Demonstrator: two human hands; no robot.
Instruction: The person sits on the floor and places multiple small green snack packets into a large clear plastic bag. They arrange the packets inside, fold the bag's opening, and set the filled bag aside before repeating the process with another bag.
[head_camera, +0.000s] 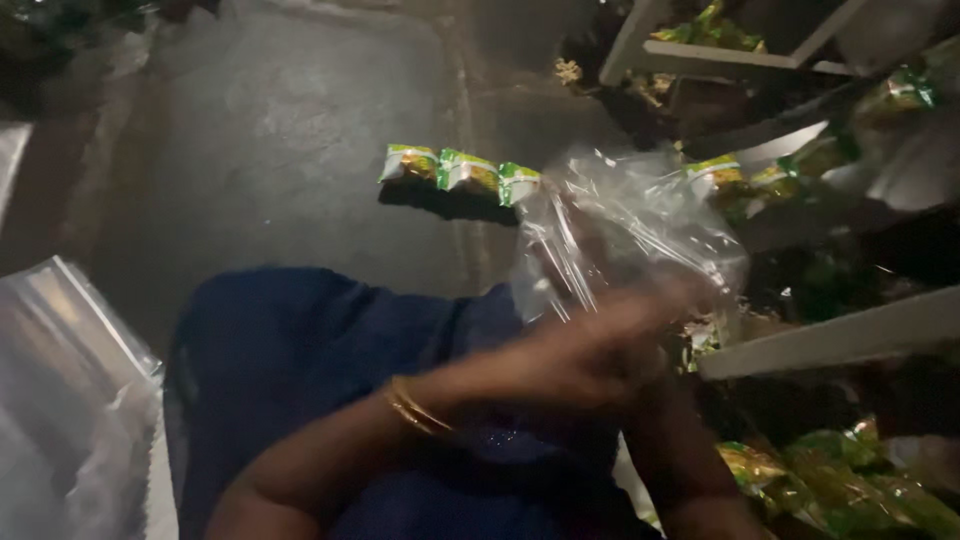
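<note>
A clear plastic bag (620, 225) stands up above my hands, crumpled and open-looking at the top. My left hand (580, 345), with gold bangles (415, 408) on the wrist, reaches across and grips the bag's lower part; the hand is motion-blurred. My right hand (675, 375) is mostly hidden behind the left hand and the bag, its forearm rising from the bottom edge. A strip of green and yellow sachets (460, 172) hangs in the air behind the bag, running left from it. I wear dark blue cloth (300, 350) over my lap.
A stack of clear plastic bags (70, 400) lies at the lower left. White frame bars (830, 335) cross the right side, with heaps of green and yellow sachets (840, 480) beneath and behind them. A grey concrete floor (260, 130) stretches ahead.
</note>
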